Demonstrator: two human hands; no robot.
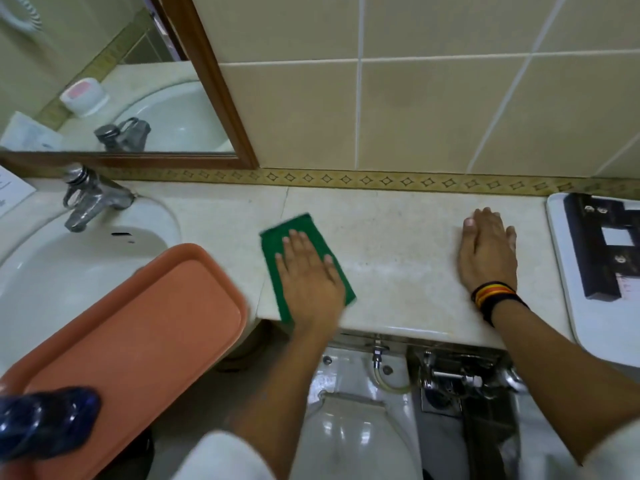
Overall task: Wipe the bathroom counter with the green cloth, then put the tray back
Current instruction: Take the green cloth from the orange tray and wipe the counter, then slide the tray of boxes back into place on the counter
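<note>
**Flat-palm wipe: cloth under the left hand, tray waiting on the basin**

Left hand [310, 271]: I have its fingers [294, 237] spread and flat, pressing down on the cloth [273, 258]; nothing is pinched or curled. The cloth shows beyond the fingertips and to their left, and a strip runs back beside the wrist to the counter's front edge. It looks thin, soft and light, so I judge it will fold or bunch if pushed from one corner; a broad palm load across its middle should keep it flat and sliding. On the smooth counter [398, 244] it should glide with little drag.

Right hand [488, 251]: fingers extended, palm down on bare stone, holding nothing, apparently bracing. It lies well to the right of the cloth, with a banded wristband [495, 294] behind it. Just past its little-finger side sits a white tray [561, 265] carrying a black stand [595, 244].

Left of the cloth hand, the orange tray [145, 323] rests tilted across the sink [52, 271] rim, apart from the cloth. It looks like rigid, light plastic with a raised lip. I would take it by the two short ends, thumbs over the lip, since one-sided lifting could tip it. A blue bottle [45, 420] blurs at its near corner; contact there I cannot tell.
</note>
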